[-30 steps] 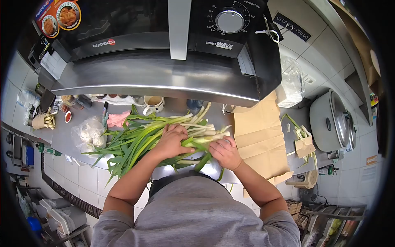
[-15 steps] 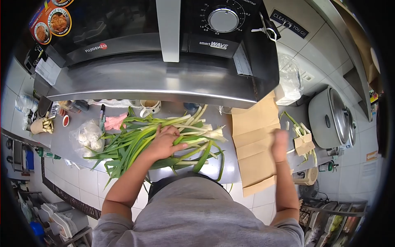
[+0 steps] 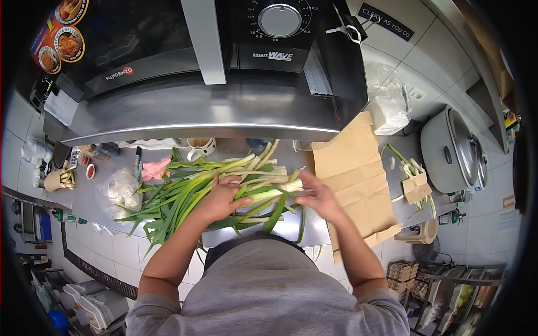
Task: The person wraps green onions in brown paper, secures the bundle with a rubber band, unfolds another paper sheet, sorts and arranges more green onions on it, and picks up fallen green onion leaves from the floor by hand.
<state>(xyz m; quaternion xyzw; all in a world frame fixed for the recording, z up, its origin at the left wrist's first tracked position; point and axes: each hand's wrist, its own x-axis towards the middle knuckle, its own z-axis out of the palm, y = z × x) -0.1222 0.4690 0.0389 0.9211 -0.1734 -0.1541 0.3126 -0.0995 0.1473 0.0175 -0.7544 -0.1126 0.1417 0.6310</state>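
Observation:
A pile of leeks point(image 3: 185, 193) lies across the metal counter, green leaves to the left and white root ends to the right. Over the middle of the stalks is my left hand point(image 3: 222, 199), its fingers and thumb closed around some of them. My right hand point(image 3: 318, 197) is at the white ends, fingers and thumb apart on either side of a thick leek end; whether it touches the leek I cannot tell. Just right of that hand, a creased sheet of brown paper point(image 3: 356, 185) is spread out.
A microwave point(image 3: 168, 106) overhangs the counter's back. Left are a bag of white bulbs point(image 3: 120, 193), a pink cloth point(image 3: 156, 169) and a mug point(image 3: 200, 148). Right are stalks in a brown paper wrap point(image 3: 416, 189) and a large rice cooker point(image 3: 445, 151).
My right hand has moved left from over the brown paper to the leeks' white ends. The paper's near right corner now lies spread farther right. My left hand stays on the stalks.

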